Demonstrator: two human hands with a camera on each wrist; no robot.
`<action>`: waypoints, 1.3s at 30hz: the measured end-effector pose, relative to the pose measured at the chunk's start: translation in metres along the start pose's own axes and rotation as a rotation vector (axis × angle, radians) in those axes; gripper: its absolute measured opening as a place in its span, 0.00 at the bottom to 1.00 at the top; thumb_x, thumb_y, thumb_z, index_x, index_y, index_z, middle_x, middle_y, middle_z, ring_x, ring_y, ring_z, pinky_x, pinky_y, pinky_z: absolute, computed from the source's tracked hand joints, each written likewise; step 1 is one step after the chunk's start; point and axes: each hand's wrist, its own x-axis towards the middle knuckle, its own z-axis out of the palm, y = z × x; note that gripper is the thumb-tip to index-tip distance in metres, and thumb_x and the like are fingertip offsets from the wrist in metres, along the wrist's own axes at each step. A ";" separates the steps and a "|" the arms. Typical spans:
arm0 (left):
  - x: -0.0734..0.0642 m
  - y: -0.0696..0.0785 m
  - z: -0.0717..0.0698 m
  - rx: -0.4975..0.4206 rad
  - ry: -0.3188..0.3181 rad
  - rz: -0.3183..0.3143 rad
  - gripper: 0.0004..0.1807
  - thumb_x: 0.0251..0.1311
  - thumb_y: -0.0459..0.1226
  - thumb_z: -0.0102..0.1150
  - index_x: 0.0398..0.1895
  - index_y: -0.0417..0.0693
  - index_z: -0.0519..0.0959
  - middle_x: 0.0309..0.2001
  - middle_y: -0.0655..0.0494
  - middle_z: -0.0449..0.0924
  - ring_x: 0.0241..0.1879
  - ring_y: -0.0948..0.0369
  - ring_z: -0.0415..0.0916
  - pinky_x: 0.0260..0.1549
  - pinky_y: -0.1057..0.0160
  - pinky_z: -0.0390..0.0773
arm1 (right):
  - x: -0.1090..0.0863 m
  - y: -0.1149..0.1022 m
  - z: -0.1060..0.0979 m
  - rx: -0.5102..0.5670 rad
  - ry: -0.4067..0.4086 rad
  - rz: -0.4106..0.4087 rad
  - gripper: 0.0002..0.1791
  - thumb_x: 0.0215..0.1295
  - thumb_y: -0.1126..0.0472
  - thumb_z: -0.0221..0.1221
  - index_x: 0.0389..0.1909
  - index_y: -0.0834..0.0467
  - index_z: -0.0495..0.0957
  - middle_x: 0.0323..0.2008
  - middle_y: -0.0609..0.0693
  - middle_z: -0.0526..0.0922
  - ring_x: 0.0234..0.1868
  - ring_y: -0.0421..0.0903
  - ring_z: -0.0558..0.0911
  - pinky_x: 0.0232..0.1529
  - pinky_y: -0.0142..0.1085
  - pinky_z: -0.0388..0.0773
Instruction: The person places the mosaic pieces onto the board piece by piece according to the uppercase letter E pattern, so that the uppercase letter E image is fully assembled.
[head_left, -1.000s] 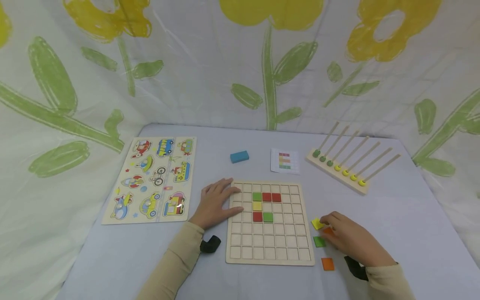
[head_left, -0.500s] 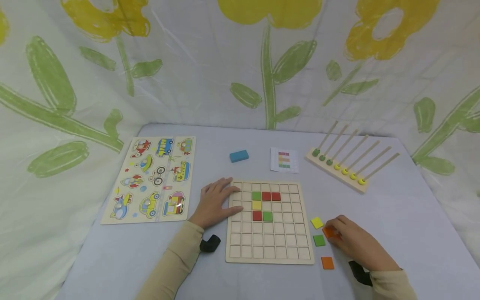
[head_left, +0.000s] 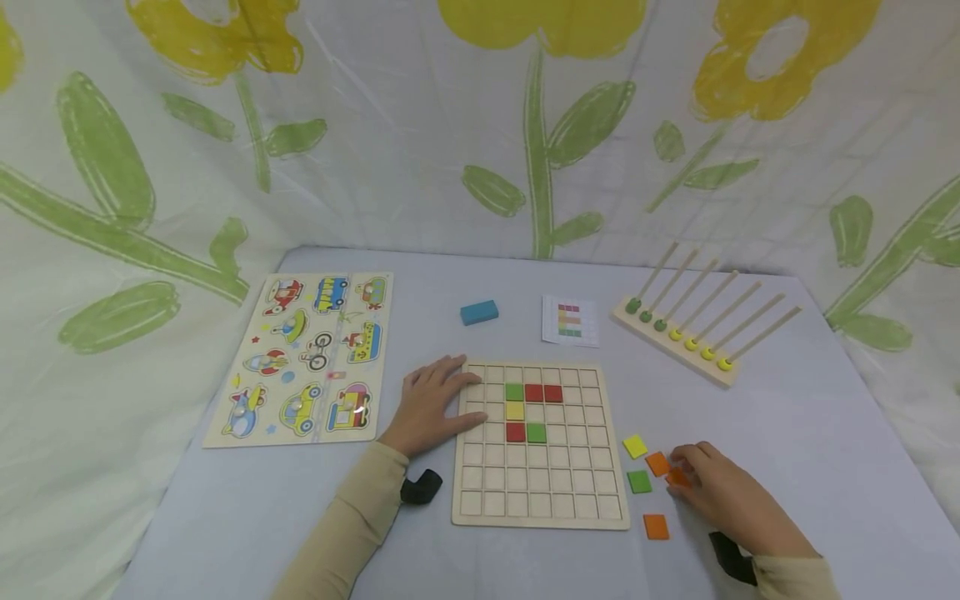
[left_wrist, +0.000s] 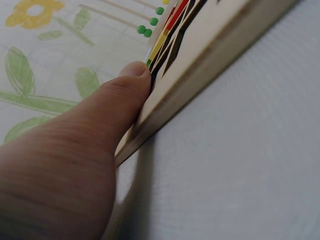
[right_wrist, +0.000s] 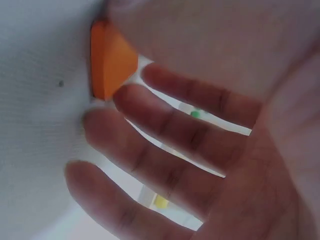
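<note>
Right hand (head_left: pixel 731 498) has shifted right, uncovering an orange tile (head_left: pixel 657 463). Head view: I see it pinching a second tile (head_left: pixel 678 477) right of the board (head_left: pixel 540 482). Left wrist: spread left hand (left_wrist: pixel 82 142) rests on the board, presumably steadying it. Right wrist: fingertips (right_wrist: pixel 129 99) bracket the second tile, perhaps for purchase.

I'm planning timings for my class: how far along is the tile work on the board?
Seemingly done: six tiles sit in cells of the grid board. In hand: the right hand is at an orange tile, its grip unclear. Probably left: that tile, plus a yellow tile, a green tile and two more orange tiles loose beside the board.
</note>
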 end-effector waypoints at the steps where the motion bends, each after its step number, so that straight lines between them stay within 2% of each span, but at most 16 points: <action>1: 0.000 0.000 0.000 -0.003 0.001 0.001 0.31 0.55 0.64 0.57 0.60 0.65 0.72 0.72 0.57 0.59 0.73 0.55 0.51 0.66 0.46 0.50 | -0.001 0.000 0.000 0.010 -0.010 0.007 0.20 0.50 0.62 0.70 0.44 0.60 0.76 0.38 0.49 0.77 0.37 0.44 0.79 0.36 0.40 0.79; 6: 0.000 0.000 0.000 -0.005 -0.002 -0.002 0.31 0.55 0.64 0.57 0.60 0.65 0.72 0.72 0.57 0.59 0.73 0.55 0.50 0.66 0.46 0.50 | -0.002 -0.001 -0.003 0.035 -0.028 0.013 0.19 0.51 0.67 0.69 0.44 0.60 0.75 0.39 0.50 0.78 0.38 0.45 0.80 0.37 0.41 0.80; 8: -0.001 0.000 -0.001 -0.006 -0.006 -0.007 0.31 0.55 0.64 0.56 0.60 0.65 0.72 0.72 0.57 0.58 0.73 0.54 0.50 0.66 0.46 0.50 | -0.002 -0.004 -0.006 0.023 -0.005 -0.012 0.19 0.51 0.67 0.69 0.44 0.60 0.75 0.40 0.49 0.78 0.38 0.45 0.80 0.38 0.40 0.80; 14: -0.003 0.001 -0.002 -0.020 0.000 -0.013 0.31 0.54 0.63 0.59 0.59 0.63 0.73 0.72 0.56 0.59 0.72 0.54 0.51 0.66 0.46 0.50 | 0.007 -0.023 -0.012 -0.027 0.121 -0.165 0.18 0.50 0.65 0.71 0.40 0.55 0.76 0.39 0.42 0.77 0.37 0.38 0.78 0.37 0.33 0.79; 21: -0.003 0.000 -0.001 -0.015 0.004 -0.014 0.31 0.54 0.63 0.59 0.59 0.64 0.73 0.72 0.57 0.59 0.72 0.55 0.51 0.66 0.46 0.50 | 0.027 -0.059 -0.011 -0.022 0.126 -0.292 0.16 0.52 0.61 0.70 0.41 0.53 0.76 0.39 0.39 0.77 0.37 0.35 0.76 0.37 0.31 0.78; 25: -0.003 -0.001 -0.001 -0.014 0.004 -0.013 0.30 0.54 0.62 0.59 0.59 0.64 0.73 0.72 0.57 0.59 0.72 0.55 0.51 0.66 0.46 0.50 | 0.040 -0.081 -0.005 0.002 0.130 -0.412 0.15 0.53 0.60 0.70 0.40 0.52 0.76 0.37 0.39 0.76 0.36 0.34 0.74 0.36 0.30 0.77; 30: -0.003 0.001 -0.002 -0.024 0.002 -0.008 0.31 0.54 0.63 0.58 0.59 0.63 0.73 0.72 0.56 0.60 0.72 0.54 0.51 0.66 0.46 0.50 | 0.054 -0.104 0.002 0.010 0.188 -0.579 0.12 0.54 0.60 0.69 0.36 0.53 0.76 0.32 0.40 0.75 0.32 0.33 0.73 0.33 0.27 0.75; 32: -0.002 0.002 -0.002 -0.023 0.000 -0.005 0.31 0.55 0.63 0.58 0.59 0.63 0.73 0.72 0.56 0.59 0.72 0.54 0.51 0.66 0.46 0.50 | 0.058 -0.111 0.003 0.005 0.206 -0.617 0.12 0.54 0.60 0.70 0.35 0.53 0.76 0.31 0.40 0.76 0.31 0.33 0.73 0.33 0.26 0.75; 35: -0.001 0.002 -0.002 -0.011 0.001 0.001 0.31 0.55 0.63 0.57 0.59 0.63 0.73 0.72 0.56 0.59 0.72 0.54 0.51 0.66 0.46 0.50 | 0.062 -0.119 0.004 -0.004 0.203 -0.638 0.12 0.54 0.60 0.70 0.35 0.53 0.77 0.31 0.40 0.76 0.31 0.34 0.74 0.33 0.26 0.75; 39: 0.000 0.002 -0.002 -0.001 -0.005 0.001 0.31 0.55 0.64 0.57 0.60 0.64 0.72 0.72 0.56 0.59 0.72 0.54 0.51 0.66 0.46 0.50 | 0.065 -0.127 0.006 -0.041 0.164 -0.617 0.10 0.56 0.57 0.68 0.35 0.52 0.77 0.32 0.39 0.75 0.31 0.34 0.73 0.33 0.26 0.76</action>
